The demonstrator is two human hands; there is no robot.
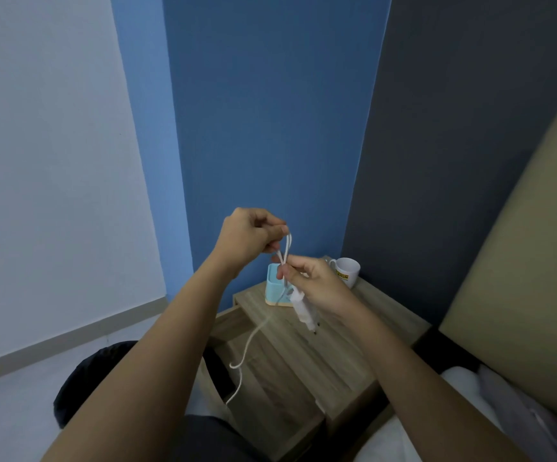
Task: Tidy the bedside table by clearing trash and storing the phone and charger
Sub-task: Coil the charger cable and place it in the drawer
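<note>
A loop of the white charger cable [286, 251] is pinched at its top by the left hand [248, 240]. Below it, cable and plug [302, 308] are clasped in the right hand [317, 285], above the bedside table [330, 345]; the loose end is left dangling.

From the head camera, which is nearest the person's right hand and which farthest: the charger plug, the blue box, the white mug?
1. Charger plug: held in the right hand, hanging below it.
2. Blue box: on the table behind the hand, to its left.
3. White mug: at the table's back corner, to its right.
</note>
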